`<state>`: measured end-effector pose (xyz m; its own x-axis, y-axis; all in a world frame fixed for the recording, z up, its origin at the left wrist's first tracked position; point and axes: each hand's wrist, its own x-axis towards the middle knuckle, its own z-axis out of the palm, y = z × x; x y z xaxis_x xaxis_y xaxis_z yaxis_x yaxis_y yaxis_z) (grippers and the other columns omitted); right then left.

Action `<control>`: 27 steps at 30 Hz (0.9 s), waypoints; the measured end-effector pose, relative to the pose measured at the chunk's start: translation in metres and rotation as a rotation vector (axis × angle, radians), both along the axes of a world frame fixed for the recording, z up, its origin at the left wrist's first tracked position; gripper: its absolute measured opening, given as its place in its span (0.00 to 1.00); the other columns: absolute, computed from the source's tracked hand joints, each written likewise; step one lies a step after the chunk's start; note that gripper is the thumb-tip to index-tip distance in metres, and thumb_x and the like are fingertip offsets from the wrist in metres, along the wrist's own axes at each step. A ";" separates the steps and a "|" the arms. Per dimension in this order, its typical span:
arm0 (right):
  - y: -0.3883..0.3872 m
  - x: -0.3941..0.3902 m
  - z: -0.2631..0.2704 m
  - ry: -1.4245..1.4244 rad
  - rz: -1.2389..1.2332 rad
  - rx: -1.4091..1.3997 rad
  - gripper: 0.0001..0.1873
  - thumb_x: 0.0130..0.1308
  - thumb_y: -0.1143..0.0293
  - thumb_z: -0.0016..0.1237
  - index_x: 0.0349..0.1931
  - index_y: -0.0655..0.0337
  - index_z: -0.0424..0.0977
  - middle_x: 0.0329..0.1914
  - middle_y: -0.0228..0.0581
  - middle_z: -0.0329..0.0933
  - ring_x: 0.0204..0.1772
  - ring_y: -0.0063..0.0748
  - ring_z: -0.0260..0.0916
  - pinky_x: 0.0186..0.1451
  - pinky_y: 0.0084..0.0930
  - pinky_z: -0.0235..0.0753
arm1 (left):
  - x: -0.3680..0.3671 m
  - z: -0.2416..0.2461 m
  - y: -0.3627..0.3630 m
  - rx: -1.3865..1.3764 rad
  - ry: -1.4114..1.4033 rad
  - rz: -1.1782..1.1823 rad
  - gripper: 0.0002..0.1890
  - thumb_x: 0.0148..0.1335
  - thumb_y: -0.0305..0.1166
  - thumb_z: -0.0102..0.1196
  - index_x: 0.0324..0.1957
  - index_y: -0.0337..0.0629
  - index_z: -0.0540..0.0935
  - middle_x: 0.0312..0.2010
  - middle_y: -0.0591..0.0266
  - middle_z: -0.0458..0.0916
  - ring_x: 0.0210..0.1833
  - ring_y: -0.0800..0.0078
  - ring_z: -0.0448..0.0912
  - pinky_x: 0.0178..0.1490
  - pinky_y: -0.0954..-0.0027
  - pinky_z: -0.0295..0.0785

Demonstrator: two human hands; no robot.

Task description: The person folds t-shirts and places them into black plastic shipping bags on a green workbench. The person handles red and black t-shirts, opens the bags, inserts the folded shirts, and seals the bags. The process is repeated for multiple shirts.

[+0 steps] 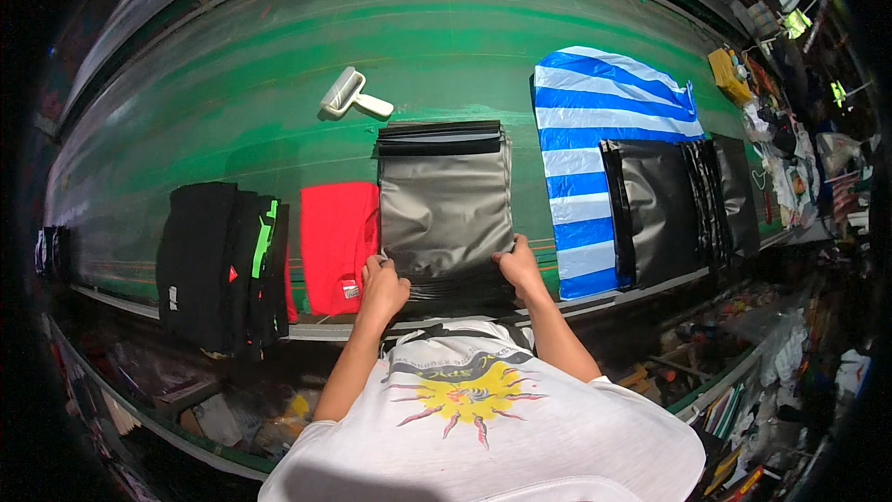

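Observation:
A stack of black plastic bags [446,199] lies on the green table in front of me. My left hand [383,286] grips the near left corner of this stack, and my right hand [517,266] pinches its near right edge. Partly tucked against the stack's left side is a folded red garment [338,244] with a small label. Further left stands a pile of folded black garments [198,258] with a bright green strip showing. To the right, more black plastic bags [662,209] overlap a blue-and-white striped plastic bag [575,188].
A white lint roller [355,96] lies beyond the stack on the green table [446,35]. Cluttered tools and bags [766,125] line the table's right end. Below the table's near edge are shelves [160,425] with mixed items.

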<state>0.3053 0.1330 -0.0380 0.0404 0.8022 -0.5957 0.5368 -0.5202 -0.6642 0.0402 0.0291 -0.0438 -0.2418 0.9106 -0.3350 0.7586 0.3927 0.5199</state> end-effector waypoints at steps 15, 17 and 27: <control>0.007 0.017 -0.045 0.141 0.034 0.103 0.33 0.63 0.68 0.62 0.67 0.69 0.69 0.64 0.63 0.70 0.66 0.58 0.71 0.70 0.41 0.69 | 0.013 -0.002 -0.001 0.012 -0.001 0.096 0.28 0.60 0.28 0.55 0.61 0.18 0.76 0.66 0.25 0.65 0.67 0.30 0.66 0.73 0.46 0.62; 0.005 0.007 -0.009 0.077 0.056 0.135 0.34 0.63 0.67 0.63 0.68 0.68 0.67 0.65 0.63 0.68 0.66 0.60 0.70 0.70 0.43 0.69 | 0.012 0.001 -0.001 -0.009 -0.001 0.105 0.28 0.60 0.28 0.55 0.61 0.18 0.76 0.66 0.25 0.65 0.67 0.31 0.66 0.73 0.46 0.63; 0.003 0.006 0.010 0.399 -0.037 0.111 0.35 0.63 0.79 0.60 0.71 0.65 0.64 0.65 0.54 0.76 0.67 0.43 0.73 0.72 0.35 0.68 | 0.015 -0.002 0.002 -0.006 -0.031 0.152 0.30 0.59 0.29 0.57 0.63 0.19 0.76 0.67 0.28 0.66 0.68 0.33 0.67 0.73 0.49 0.63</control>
<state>0.3117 0.1364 -0.0279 -0.1457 0.8648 -0.4805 0.2085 -0.4480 -0.8694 0.0548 0.0314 -0.0461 -0.3660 0.8625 -0.3496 0.6738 0.5047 0.5397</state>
